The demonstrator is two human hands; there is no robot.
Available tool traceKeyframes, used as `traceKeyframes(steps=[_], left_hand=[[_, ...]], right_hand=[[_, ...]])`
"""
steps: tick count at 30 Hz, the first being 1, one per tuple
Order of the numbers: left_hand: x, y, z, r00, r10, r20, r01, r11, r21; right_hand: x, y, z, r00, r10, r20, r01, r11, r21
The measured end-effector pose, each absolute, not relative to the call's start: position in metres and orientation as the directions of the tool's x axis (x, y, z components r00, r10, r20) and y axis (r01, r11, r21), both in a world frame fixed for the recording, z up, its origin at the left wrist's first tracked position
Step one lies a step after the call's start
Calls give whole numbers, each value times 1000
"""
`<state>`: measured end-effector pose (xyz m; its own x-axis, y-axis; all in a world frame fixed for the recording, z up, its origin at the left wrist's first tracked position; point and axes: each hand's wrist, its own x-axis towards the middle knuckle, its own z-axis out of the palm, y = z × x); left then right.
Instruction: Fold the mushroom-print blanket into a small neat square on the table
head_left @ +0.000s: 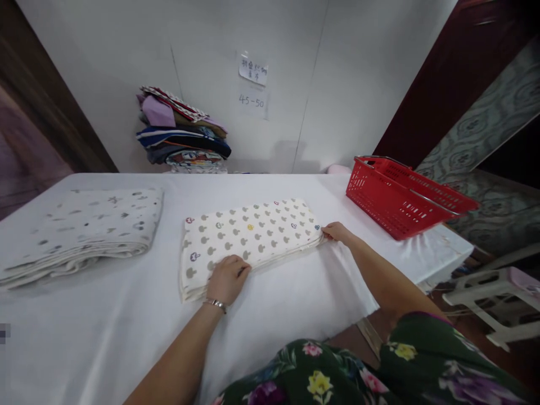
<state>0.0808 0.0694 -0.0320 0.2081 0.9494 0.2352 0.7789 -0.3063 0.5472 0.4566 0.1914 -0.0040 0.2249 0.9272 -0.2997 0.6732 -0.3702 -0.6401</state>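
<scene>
A long folded cream cloth (264,233), printed with grey mushroom-like shapes and a few coloured ones, lies on the white-covered table (270,315) in front of me. My left hand (229,278), with a metal band at the wrist, has its fingers curled on the near edge of the cloth, left of its middle. At the right end, my right hand (336,232) pinches the near corner, where several layers show. Part of the cloth's near edge is hidden behind my left hand.
On the left lies a larger folded patterned cloth (101,222). A red plastic basket (392,197) stands at the table's right side. A pile of folded fabrics (183,132) rests against the back wall. A pale stool (491,298) is on the floor to the right.
</scene>
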Motion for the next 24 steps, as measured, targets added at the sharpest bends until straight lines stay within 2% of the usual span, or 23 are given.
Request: traceKeyframes(steps=[4,12,24], left_hand=[[81,69,-31,209,947,245,769,-314,556],[80,69,-32,210,942,262,766,-325,554],[80,69,-34,213,942,260,769,-325,550]], right_hand=[[454,194,4,230,910,-344,667,-405,-626],[456,192,5,215,909,-357,608,-411,-679],[447,202,1,230,937,-263,609,-349,-712]])
